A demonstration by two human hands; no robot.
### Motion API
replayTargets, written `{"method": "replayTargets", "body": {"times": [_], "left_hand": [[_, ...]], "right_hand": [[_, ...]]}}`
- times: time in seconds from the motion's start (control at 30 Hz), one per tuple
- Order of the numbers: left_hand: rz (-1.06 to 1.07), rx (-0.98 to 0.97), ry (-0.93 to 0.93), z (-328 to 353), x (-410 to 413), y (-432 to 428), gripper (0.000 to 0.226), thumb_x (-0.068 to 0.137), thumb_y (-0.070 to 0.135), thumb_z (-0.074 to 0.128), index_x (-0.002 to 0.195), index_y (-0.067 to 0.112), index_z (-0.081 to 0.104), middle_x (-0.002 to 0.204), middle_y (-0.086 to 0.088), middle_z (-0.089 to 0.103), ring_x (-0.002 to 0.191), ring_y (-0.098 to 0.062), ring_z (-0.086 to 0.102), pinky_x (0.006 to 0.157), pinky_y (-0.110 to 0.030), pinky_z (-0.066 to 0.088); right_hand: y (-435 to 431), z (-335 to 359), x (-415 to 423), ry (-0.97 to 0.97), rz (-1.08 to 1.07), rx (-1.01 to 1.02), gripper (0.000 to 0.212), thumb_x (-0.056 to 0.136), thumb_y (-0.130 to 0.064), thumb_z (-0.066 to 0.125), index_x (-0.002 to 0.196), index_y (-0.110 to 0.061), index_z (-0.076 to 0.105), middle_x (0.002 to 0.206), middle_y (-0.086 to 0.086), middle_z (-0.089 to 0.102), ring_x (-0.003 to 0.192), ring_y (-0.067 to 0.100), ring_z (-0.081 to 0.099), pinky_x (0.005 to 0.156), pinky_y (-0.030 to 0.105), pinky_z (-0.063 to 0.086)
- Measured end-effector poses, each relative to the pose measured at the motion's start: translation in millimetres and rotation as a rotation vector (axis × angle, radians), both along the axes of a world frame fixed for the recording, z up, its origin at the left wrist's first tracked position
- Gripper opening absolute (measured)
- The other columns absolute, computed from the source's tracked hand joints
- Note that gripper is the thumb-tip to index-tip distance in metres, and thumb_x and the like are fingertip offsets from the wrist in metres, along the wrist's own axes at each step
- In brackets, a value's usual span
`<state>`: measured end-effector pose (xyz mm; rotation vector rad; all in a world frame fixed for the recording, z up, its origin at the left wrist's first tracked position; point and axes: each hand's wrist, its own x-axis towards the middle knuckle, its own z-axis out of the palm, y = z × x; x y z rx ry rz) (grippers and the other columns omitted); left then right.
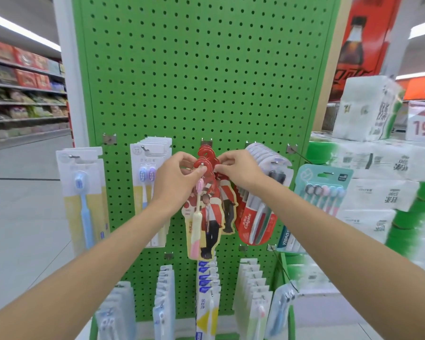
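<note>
A green pegboard [201,69] stands in front of me with toothbrush packs on hooks. On the middle hook [203,163] hang several red card packs [210,217], each with a printed figure and a pink toothbrush. My left hand [178,177] pinches the red top of the front pack at the hook's tip. My right hand [238,171] grips the tops of the packs just behind it. Both forearms reach in from below.
Blue toothbrush packs [82,192] hang at the left and red Colgate packs [254,217] at the right, beside a multi-brush teal pack [322,192]. More packs hang on the lower row [207,295]. Stacked tissue packages [383,182] fill the right; a shelf aisle [22,89] runs left.
</note>
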<state>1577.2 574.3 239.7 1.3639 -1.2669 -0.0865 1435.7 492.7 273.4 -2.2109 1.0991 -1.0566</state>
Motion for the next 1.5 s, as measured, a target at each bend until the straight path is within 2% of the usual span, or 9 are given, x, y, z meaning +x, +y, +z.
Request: {"method": "replayTargets", "body": {"times": [0.23,0.47,0.6,0.9,1.07,1.17,1.27,1.37,1.5], "left_hand": [[-0.009,-0.003,0.012,-2,-4,-5,0.013,0.086,0.032,0.073,0.091,0.027,0.062,0.082,0.010,0.068,0.075,-0.005,0.064,0.068,-0.031,0.056],[-0.033,-0.028,0.021,-1,1,-9,0.015,0.086,0.028,0.074,0.095,0.021,0.065,0.087,0.009,0.068,0.081,-0.006,0.064,0.069,-0.024,0.052],[-0.026,-0.019,0.023,-1,2,-11,0.015,0.086,0.027,0.075,0.096,0.022,0.065,0.089,0.008,0.068,0.083,-0.009,0.064,0.070,-0.027,0.055],[-0.038,-0.020,0.007,0,3,-8,0.011,0.086,0.024,0.074,0.091,0.024,0.064,0.085,0.011,0.068,0.081,-0.005,0.064,0.074,-0.024,0.054],[-0.043,-0.013,0.005,0,4,-9,0.010,0.086,0.022,0.074,0.091,0.021,0.066,0.086,0.007,0.068,0.083,-0.010,0.065,0.076,-0.025,0.054],[-0.030,-0.004,-0.008,0,2,-10,0.009,0.086,0.023,0.074,0.091,0.021,0.066,0.086,0.007,0.068,0.082,-0.010,0.064,0.076,-0.027,0.055],[-0.010,0.006,-0.014,1,-1,-11,0.009,0.087,0.023,0.073,0.092,0.021,0.066,0.086,0.008,0.067,0.082,-0.009,0.063,0.075,-0.023,0.052],[0.006,0.009,-0.020,3,-4,-11,0.009,0.088,0.022,0.072,0.094,0.019,0.066,0.087,0.007,0.067,0.081,-0.009,0.063,0.071,-0.020,0.050],[0.017,0.016,-0.030,5,-7,-9,0.007,0.090,0.020,0.070,0.094,0.020,0.065,0.087,0.006,0.067,0.080,-0.008,0.062,0.071,-0.021,0.050]], "right_hand": [[-4,-5,5,0.051,0.081,0.035,0.014,0.094,-0.008,0.062,0.102,-0.007,0.074,0.091,0.005,0.075,0.080,0.017,0.072,0.074,0.030,0.061],[-12,28,9,0.088,-0.051,-0.303,0.024,0.094,-0.004,0.057,0.111,-0.009,0.072,0.105,0.005,0.072,0.092,0.013,0.064,0.088,0.025,0.053],[-21,41,18,0.213,-0.042,-0.301,0.022,0.094,-0.011,0.063,0.114,-0.009,0.070,0.111,0.006,0.070,0.094,0.015,0.062,0.087,0.024,0.049],[-33,44,33,0.320,-0.014,-0.182,0.013,0.093,-0.016,0.065,0.099,-0.007,0.072,0.101,0.004,0.068,0.086,0.015,0.061,0.082,0.029,0.053],[-34,57,18,0.322,-0.056,-0.138,0.012,0.096,-0.012,0.059,0.084,-0.011,0.061,0.091,0.004,0.065,0.089,0.022,0.064,0.082,0.036,0.057],[-30,61,4,0.277,-0.083,-0.146,0.017,0.096,-0.009,0.056,0.081,-0.016,0.057,0.087,0.005,0.066,0.079,0.021,0.062,0.073,0.037,0.058],[-23,59,-7,0.222,-0.085,-0.176,0.009,0.095,-0.007,0.054,0.099,-0.014,0.059,0.086,0.010,0.067,0.070,0.020,0.056,0.065,0.041,0.055],[-11,51,-11,0.243,-0.078,-0.237,0.025,0.094,-0.005,0.051,0.117,-0.012,0.061,0.085,0.012,0.069,0.057,0.015,0.047,0.049,0.026,0.041],[7,40,-15,0.244,-0.073,-0.290,0.023,0.093,-0.007,0.050,0.106,-0.007,0.069,0.067,-0.004,0.059,0.051,0.012,0.045,0.047,0.023,0.042]]}}
